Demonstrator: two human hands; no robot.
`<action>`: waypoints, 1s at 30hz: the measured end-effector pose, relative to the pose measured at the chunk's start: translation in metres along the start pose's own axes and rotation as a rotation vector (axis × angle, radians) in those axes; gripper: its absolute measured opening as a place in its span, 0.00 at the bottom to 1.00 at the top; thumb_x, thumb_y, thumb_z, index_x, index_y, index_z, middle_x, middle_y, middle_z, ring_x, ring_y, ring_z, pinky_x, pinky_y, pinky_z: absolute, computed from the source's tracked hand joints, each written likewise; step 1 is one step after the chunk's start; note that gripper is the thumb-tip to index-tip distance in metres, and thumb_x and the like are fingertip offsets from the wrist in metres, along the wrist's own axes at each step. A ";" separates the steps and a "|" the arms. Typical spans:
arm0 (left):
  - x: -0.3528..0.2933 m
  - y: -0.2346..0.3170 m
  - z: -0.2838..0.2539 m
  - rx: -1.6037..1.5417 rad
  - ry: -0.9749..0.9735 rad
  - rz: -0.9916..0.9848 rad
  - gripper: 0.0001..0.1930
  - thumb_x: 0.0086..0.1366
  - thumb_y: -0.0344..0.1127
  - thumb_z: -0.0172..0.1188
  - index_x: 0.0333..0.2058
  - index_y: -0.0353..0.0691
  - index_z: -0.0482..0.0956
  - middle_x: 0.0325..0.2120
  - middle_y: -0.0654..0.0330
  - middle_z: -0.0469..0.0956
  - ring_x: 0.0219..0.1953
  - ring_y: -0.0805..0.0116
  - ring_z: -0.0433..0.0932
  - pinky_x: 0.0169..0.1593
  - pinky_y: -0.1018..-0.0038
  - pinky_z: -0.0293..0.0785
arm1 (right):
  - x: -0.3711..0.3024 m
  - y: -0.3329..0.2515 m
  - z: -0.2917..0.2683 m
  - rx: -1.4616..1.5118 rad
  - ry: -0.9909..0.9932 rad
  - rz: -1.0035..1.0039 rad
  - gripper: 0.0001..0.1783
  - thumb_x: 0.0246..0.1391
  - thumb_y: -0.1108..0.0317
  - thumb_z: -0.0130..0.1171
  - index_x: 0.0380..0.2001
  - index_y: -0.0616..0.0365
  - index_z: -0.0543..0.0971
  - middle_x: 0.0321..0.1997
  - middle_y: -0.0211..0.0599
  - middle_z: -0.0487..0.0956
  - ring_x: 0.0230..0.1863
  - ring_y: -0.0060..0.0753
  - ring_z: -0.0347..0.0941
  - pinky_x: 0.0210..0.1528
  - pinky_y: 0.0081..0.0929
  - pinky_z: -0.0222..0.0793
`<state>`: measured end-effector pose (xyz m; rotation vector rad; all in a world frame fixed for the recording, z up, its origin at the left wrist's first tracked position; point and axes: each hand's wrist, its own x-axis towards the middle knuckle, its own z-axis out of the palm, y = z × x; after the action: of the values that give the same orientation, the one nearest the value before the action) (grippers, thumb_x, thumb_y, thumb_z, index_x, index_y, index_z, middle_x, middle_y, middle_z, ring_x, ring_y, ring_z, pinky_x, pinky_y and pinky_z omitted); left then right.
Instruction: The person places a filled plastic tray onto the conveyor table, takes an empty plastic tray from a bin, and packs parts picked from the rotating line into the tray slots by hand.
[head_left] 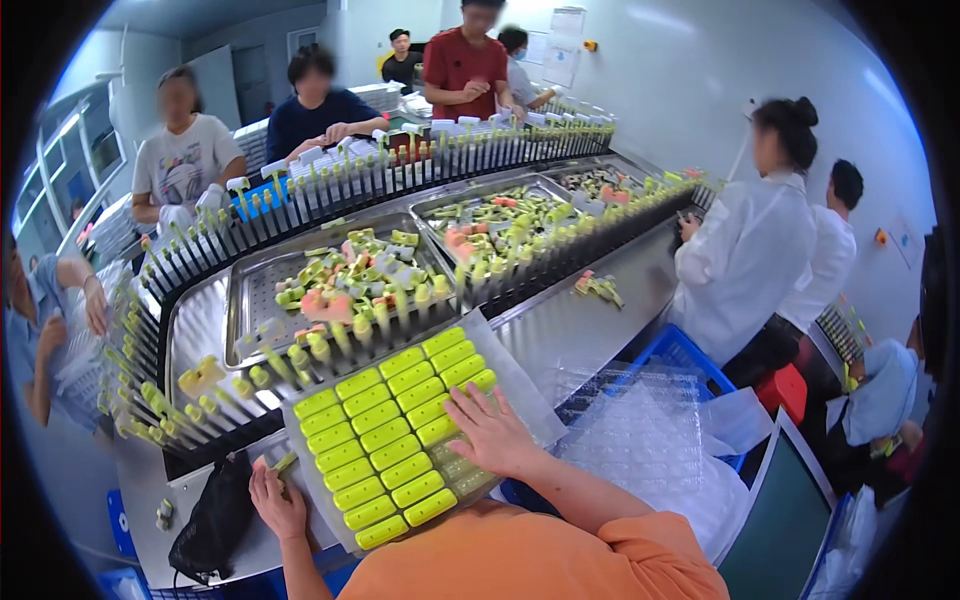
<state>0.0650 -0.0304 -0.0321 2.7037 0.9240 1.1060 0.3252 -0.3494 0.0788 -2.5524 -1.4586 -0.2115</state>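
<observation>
Just beside right hand [492,430], near-right tray slots [464,478] lie bare.

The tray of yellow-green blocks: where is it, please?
Head view, lower centre: the tray is partly under the right hand, with the left hand to its left.

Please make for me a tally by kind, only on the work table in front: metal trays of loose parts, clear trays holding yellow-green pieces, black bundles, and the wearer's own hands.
Metal trays: 3
Clear tray with yellow-green pieces: 1
Black bundle: 1
Own hands, left hand and right hand: 2
Total: 7
</observation>
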 end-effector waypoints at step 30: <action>0.030 0.028 -0.032 -0.154 0.312 -0.094 0.13 0.53 0.26 0.59 0.40 0.35 0.78 0.41 0.49 0.77 0.46 0.48 0.74 0.51 0.58 0.71 | 0.007 -0.004 -0.005 0.014 -0.054 -0.043 0.36 0.57 0.48 0.53 0.64 0.56 0.63 0.71 0.45 0.55 0.72 0.50 0.47 0.70 0.59 0.38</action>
<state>0.0749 -0.0415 0.0175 2.3822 0.9473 1.5378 0.3247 -0.3425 0.0857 -2.5365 -1.5297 -0.1399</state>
